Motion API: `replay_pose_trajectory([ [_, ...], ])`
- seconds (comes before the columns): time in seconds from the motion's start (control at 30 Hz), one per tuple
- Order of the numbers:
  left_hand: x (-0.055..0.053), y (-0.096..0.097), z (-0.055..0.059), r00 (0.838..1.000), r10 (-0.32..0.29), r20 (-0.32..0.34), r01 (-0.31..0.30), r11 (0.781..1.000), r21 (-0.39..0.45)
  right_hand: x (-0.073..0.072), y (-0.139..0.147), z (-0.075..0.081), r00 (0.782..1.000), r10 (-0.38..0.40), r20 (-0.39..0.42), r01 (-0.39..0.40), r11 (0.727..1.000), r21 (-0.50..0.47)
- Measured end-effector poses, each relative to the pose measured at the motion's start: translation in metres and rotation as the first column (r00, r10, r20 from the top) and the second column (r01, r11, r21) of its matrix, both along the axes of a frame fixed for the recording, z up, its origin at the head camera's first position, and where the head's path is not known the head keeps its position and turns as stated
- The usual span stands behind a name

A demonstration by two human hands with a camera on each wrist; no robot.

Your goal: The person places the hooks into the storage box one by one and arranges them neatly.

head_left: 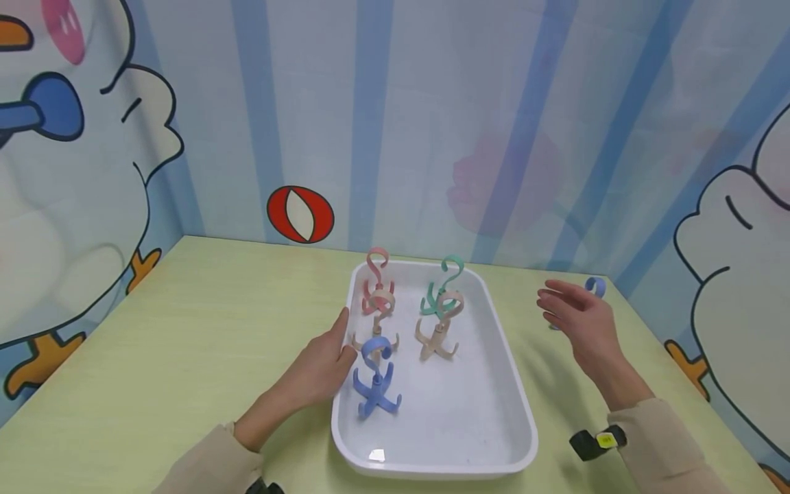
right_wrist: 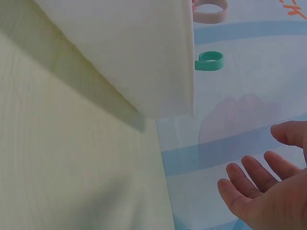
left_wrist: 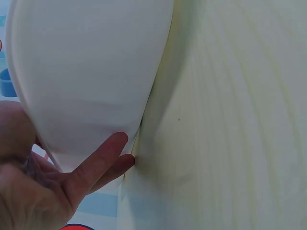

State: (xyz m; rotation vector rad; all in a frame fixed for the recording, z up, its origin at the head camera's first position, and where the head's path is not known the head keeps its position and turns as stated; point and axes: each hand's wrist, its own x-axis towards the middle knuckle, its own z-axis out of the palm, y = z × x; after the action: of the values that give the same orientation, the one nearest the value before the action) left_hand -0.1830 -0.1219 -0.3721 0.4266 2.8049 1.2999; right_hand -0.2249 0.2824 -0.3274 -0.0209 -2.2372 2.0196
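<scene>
My left hand (head_left: 324, 363) grips the left rim of a white plastic tray (head_left: 475, 418), thumb at the rim and fingers along the outer wall (left_wrist: 96, 81). Inside the tray, claw hooks stand upright: a pink hook (head_left: 377, 302), a green hook (head_left: 441, 300), a beige hook (head_left: 437, 339), another beige one (head_left: 378, 329) partly covered, and a blue hook (head_left: 376, 394) nearest me. Holding nothing, my right hand (head_left: 583, 322) hovers right of the tray, fingers loosely bent (right_wrist: 240, 179). Another blue hook (head_left: 595, 285) shows just behind it, mostly hidden by the hand.
The pale yellow table (head_left: 204, 329) meets a blue striped backdrop (head_left: 420, 123) close behind the tray. Cartoon figures are printed on the cloth at both sides. A black wrist strap (head_left: 595, 442) sits on the right sleeve.
</scene>
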Motion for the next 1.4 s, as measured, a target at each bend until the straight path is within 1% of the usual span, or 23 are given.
replay_pose_trajectory([
  [0.1,0.0,0.0,0.0,1.0,0.003,0.001,-0.003,1.0,-0.003,0.0,0.003,-0.002,1.0,-0.016,0.006,0.017,1.0,-0.024],
  [0.23,0.001,0.0,0.001,1.0,0.004,-0.004,-0.004,1.0,-0.002,0.001,0.007,-0.004,0.999,-0.034,0.012,0.034,0.999,0.009],
  [0.33,0.0,0.001,0.001,1.0,0.002,-0.003,-0.002,1.0,0.007,0.002,0.011,-0.006,0.999,-0.046,0.015,0.045,0.999,0.008],
  [0.47,0.0,0.001,0.0,1.0,0.004,0.0,-0.004,1.0,0.014,0.002,0.016,-0.009,0.998,-0.059,0.019,0.059,0.998,-0.028],
  [0.63,0.0,0.001,-0.001,1.0,0.007,0.005,-0.007,1.0,0.01,0.001,0.021,-0.013,0.995,-0.094,0.031,0.096,0.994,-0.049],
  [0.7,0.0,0.001,-0.001,1.0,0.008,0.007,-0.008,1.0,0.009,0.0,0.022,-0.014,0.994,-0.106,0.038,0.107,0.993,-0.045],
  [0.87,-0.002,0.002,-0.002,1.0,0.018,0.019,-0.018,1.0,0.008,0.0,0.024,-0.016,0.989,-0.137,0.063,0.136,0.991,0.017],
  [0.93,-0.002,0.002,-0.002,1.0,0.02,0.021,-0.02,1.0,0.006,-0.001,0.025,-0.016,0.985,-0.154,0.075,0.152,0.988,0.04],
  [1.0,-0.001,0.002,-0.002,1.0,0.02,0.02,-0.02,1.0,0.003,-0.001,0.027,-0.017,0.982,-0.17,0.082,0.167,0.985,0.04],
  [1.13,0.0,0.001,0.0,1.0,0.015,0.014,-0.015,1.0,0.002,-0.001,0.03,-0.019,0.973,-0.214,0.092,0.215,0.977,-0.007],
  [1.23,0.001,0.001,0.0,1.0,0.012,0.012,-0.012,1.0,0.005,-0.001,0.031,-0.02,0.959,-0.265,0.099,0.271,0.961,-0.05],
  [1.4,0.001,0.001,0.0,1.0,0.013,0.01,-0.013,1.0,0.005,-0.001,0.033,-0.021,0.936,-0.332,0.121,0.34,0.939,-0.053],
])
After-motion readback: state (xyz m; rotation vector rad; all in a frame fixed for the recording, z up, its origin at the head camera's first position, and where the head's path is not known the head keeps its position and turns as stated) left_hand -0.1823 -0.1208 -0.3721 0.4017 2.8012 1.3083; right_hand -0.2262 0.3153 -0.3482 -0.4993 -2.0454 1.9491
